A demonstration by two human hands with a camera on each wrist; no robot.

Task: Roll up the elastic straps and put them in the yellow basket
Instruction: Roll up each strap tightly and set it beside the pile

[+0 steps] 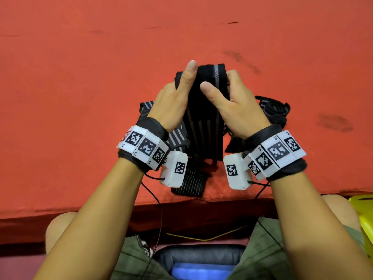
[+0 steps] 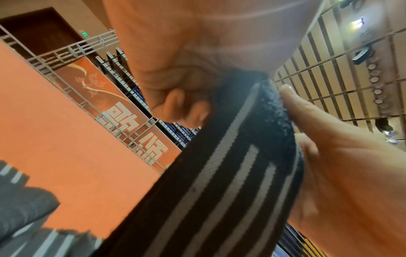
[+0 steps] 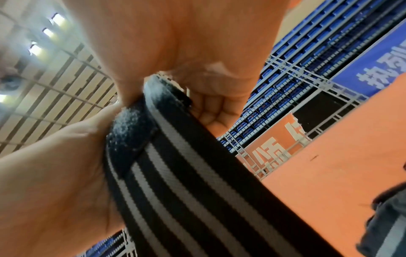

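A black elastic strap with grey stripes [image 1: 203, 126] is held up above the red table, its fuzzy top end folded over. My left hand [image 1: 181, 85] grips the left side of that end, thumb raised along it. My right hand [image 1: 224, 87] grips the right side, thumb pressed on the front. In the left wrist view the strap [image 2: 219, 182] runs down from curled fingers; in the right wrist view the strap [image 3: 197, 173] does the same. More striped straps [image 1: 189, 180] lie on the table under my wrists. A corner of the yellow basket [image 1: 363, 211] shows at the lower right, off the table.
A pile of black straps and cords [image 1: 274, 110] lies just right of my right hand. The red table [image 1: 80, 77] stretches far ahead and to both sides. Its near edge [image 1: 101, 211] runs over my knees.
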